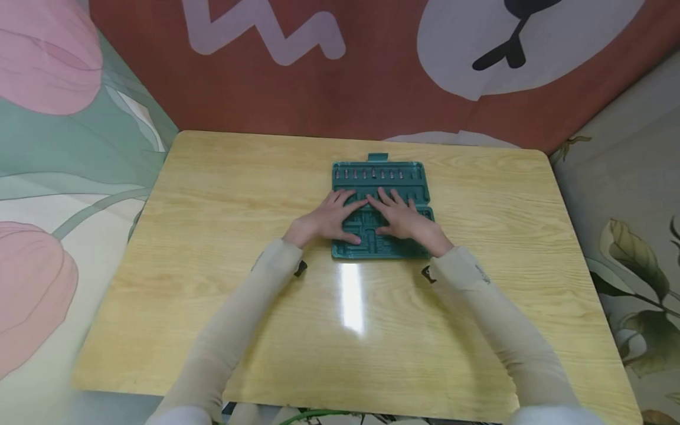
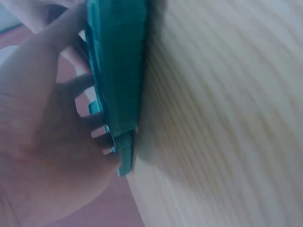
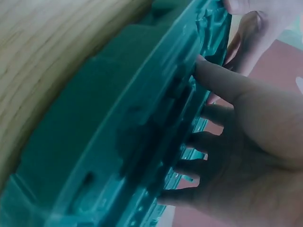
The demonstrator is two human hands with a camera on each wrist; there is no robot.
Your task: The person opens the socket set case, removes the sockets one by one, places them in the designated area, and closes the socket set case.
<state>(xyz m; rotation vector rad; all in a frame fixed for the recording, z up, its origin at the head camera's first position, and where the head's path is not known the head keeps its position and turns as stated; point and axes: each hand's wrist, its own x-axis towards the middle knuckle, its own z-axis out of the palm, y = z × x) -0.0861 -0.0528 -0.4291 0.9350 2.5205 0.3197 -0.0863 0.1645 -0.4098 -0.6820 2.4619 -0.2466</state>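
Note:
A dark green plastic tool case [image 1: 382, 251] lies unfolded flat on the table, its moulded slots facing up. Along its far half runs a row of several small bits [image 1: 373, 174]. My left hand [image 1: 333, 217] rests over the case's left side with fingers spread. On the right side lies my right hand [image 1: 401, 218], its fingers spread too, and the two hands nearly meet at the middle. In the right wrist view, the fingertips [image 3: 203, 71] touch the case's moulded inside. The left wrist view shows the case's side wall [image 2: 120, 71] beside the left hand.
The wooden table [image 1: 239, 177] extends around the case on all sides. A patterned cloth backdrop [image 1: 372, 82] stands behind its far edge, with printed cloths at left and right. A bright light reflection shows on the tabletop in front of the case.

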